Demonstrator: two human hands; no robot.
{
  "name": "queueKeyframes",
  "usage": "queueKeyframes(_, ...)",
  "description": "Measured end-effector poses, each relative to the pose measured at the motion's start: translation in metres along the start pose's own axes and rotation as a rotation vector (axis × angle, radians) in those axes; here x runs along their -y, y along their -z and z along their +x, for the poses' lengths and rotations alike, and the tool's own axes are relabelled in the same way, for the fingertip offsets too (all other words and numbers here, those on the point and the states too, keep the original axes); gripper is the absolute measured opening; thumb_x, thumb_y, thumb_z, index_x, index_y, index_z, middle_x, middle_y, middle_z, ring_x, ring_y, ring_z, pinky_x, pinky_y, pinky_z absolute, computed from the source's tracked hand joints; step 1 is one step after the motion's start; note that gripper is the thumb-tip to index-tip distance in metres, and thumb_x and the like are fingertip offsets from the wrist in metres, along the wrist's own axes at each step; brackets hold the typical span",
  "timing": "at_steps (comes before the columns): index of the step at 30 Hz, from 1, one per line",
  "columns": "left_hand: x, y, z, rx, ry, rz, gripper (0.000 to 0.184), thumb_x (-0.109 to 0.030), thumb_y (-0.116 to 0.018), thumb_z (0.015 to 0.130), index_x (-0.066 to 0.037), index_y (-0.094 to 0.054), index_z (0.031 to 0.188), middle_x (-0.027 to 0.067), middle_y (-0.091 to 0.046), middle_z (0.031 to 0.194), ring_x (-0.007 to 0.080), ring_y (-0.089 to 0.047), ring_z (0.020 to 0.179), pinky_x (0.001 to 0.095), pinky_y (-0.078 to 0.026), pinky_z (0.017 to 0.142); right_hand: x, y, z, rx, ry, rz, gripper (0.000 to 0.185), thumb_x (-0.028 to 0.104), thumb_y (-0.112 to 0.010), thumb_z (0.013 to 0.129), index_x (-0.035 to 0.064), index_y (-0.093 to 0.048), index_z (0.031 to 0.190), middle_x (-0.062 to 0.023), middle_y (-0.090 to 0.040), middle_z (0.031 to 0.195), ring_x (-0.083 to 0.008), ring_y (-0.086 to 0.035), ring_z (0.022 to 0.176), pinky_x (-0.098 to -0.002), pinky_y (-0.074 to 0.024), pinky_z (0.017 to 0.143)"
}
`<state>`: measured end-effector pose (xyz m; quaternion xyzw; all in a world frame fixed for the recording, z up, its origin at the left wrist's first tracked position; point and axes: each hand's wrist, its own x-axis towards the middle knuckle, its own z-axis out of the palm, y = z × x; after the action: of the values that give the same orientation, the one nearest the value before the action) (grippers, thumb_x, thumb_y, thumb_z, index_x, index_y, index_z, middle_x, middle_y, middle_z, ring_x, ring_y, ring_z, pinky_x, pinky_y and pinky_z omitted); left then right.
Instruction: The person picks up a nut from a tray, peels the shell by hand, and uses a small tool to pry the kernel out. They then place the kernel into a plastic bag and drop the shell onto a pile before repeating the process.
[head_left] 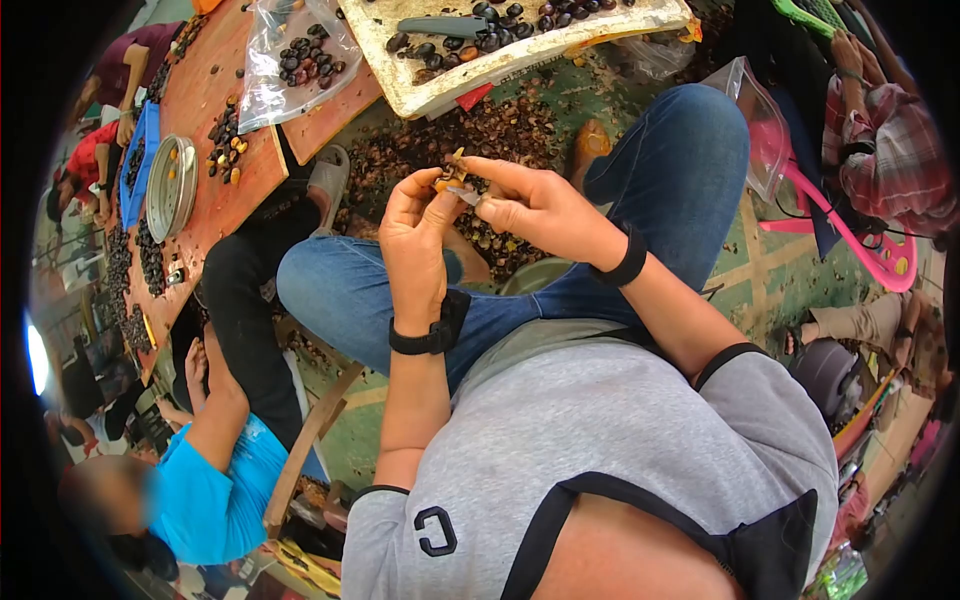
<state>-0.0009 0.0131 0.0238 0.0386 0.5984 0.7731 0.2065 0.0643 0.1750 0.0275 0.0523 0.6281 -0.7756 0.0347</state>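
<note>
My left hand (412,225) is closed, pinching a partly peeled yellow-orange seed (444,184) between thumb and fingertips. Against it, my right hand (530,205) grips a small knife; its short metal blade (465,195) lies by my left thumb, and the handle is hidden in my fingers. Both hands are close together above my lap. Beneath them, dark shells and peelings (500,130) cover the floor. Just beyond stands a white foam tray (420,98) with dark brown seeds (490,38) and a grey long-shaped tool (445,27) on it.
Left of the tray, a clear plastic bag (262,75) of seeds lies on a wooden table (205,90), with a round metal tin (172,190) and blue tray (140,165). A person in a blue shirt (220,490) sits at left. A pink plastic chair (850,235) stands right.
</note>
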Motion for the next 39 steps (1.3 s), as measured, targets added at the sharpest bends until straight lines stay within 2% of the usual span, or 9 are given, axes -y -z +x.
queueKeyframes(6, -0.003, -0.002, -0.003, 0.018, 0.009, 0.014, 0.025, -0.004, -0.060, 0.092, 0.002, -0.059, 0.117, 0.0078, -0.064, 0.103, 0.0130, -0.063, 0.091, 0.0269, -0.054, 0.083, 0.004, 0.000, 0.001, 0.012, 0.046, -0.226, 0.048, 0.016, -0.058, 0.092, -0.0015, -0.047, 0.136, -0.0118, -0.070, 0.095, -0.0137, -0.064, 0.086, -0.0281, -0.0514, 0.074)
queueKeyframes(8, -0.002, -0.002, -0.003, 0.015, 0.008, 0.008, 0.025, -0.004, -0.060, 0.092, 0.002, -0.059, 0.117, 0.0077, -0.064, 0.103, 0.0128, -0.063, 0.091, 0.0266, -0.054, 0.083, -0.001, 0.000, 0.000, 0.028, 0.035, -0.205, 0.046, 0.018, -0.060, 0.094, 0.0043, -0.050, 0.136, -0.0010, -0.063, 0.092, -0.0069, -0.055, 0.081, -0.0242, -0.0483, 0.073)
queueKeyframes(12, -0.001, -0.001, -0.004, 0.005, 0.013, 0.034, 0.026, -0.003, -0.061, 0.092, 0.002, -0.060, 0.117, 0.0074, -0.064, 0.103, 0.0125, -0.063, 0.091, 0.0260, -0.054, 0.082, -0.013, -0.002, 0.001, -0.024, 0.075, -0.158, 0.044, 0.018, -0.059, 0.094, 0.0041, -0.051, 0.135, -0.0005, -0.063, 0.093, -0.0068, -0.055, 0.084, -0.0244, -0.0484, 0.076)
queueKeyframes(15, 0.000, 0.001, -0.003, 0.007, -0.004, 0.062, 0.026, -0.003, -0.061, 0.092, 0.002, -0.061, 0.117, 0.0075, -0.065, 0.103, 0.0125, -0.063, 0.091, 0.0260, -0.054, 0.082, -0.016, -0.003, 0.002, -0.053, 0.131, -0.032, 0.037, 0.016, -0.055, 0.095, 0.0012, -0.057, 0.129, -0.0073, -0.069, 0.091, -0.0084, -0.061, 0.077, -0.0238, -0.0498, 0.065)
queueKeyframes(20, 0.002, 0.009, 0.003, 0.057, -0.023, 0.221, 0.026, -0.003, -0.061, 0.092, 0.003, -0.061, 0.118, 0.0074, -0.065, 0.103, 0.0121, -0.062, 0.091, 0.0246, -0.053, 0.082, -0.013, 0.008, -0.001, 0.096, -0.271, 0.530, 0.035, 0.014, -0.054, 0.096, 0.0040, -0.058, 0.129, 0.0016, -0.059, 0.077, -0.0018, -0.048, 0.062, -0.0176, -0.0402, 0.053)
queueKeyframes(23, 0.002, 0.007, 0.004, 0.074, 0.113, -0.007, 0.028, -0.004, -0.062, 0.091, 0.003, -0.060, 0.118, 0.0066, -0.065, 0.102, 0.0115, -0.061, 0.090, 0.0231, -0.051, 0.082, -0.014, 0.003, 0.000, 0.023, -0.329, 0.548, 0.034, 0.013, -0.055, 0.096, 0.0039, -0.058, 0.128, 0.0029, -0.059, 0.077, -0.0029, -0.050, 0.063, -0.0186, -0.0424, 0.055)
queueKeyframes(26, 0.008, -0.009, 0.001, 0.059, -0.048, 0.113, 0.029, -0.006, -0.065, 0.090, 0.001, -0.059, 0.118, 0.0050, -0.063, 0.102, 0.0104, -0.060, 0.091, 0.0233, -0.051, 0.081, -0.011, -0.013, 0.001, -0.161, -0.182, 0.351, 0.034, 0.013, -0.055, 0.095, 0.0038, -0.059, 0.128, 0.0024, -0.059, 0.078, -0.0031, -0.050, 0.065, -0.0190, -0.0435, 0.056)
queueKeyframes(33, 0.004, -0.004, 0.005, 0.009, -0.049, 0.252, 0.029, -0.002, -0.064, 0.089, 0.001, -0.059, 0.118, 0.0053, -0.064, 0.103, 0.0109, -0.061, 0.091, 0.0228, -0.050, 0.080, -0.010, -0.015, -0.003, -0.173, -0.107, 0.287, 0.034, 0.012, -0.055, 0.096, 0.0045, -0.059, 0.128, 0.0024, -0.059, 0.078, -0.0033, -0.049, 0.064, -0.0189, -0.0425, 0.055)
queueKeyframes(39, 0.013, -0.014, 0.004, -0.015, -0.088, 0.088, 0.028, -0.004, -0.058, 0.094, 0.001, -0.057, 0.121, 0.0066, -0.063, 0.106, 0.0125, -0.062, 0.092, 0.0243, -0.050, 0.082, -0.008, -0.014, -0.004, -0.090, -0.244, 0.584, 0.037, 0.014, -0.050, 0.099, 0.0071, -0.053, 0.134, 0.0041, -0.049, 0.071, -0.0006, -0.036, 0.050, -0.0169, -0.0269, 0.040)
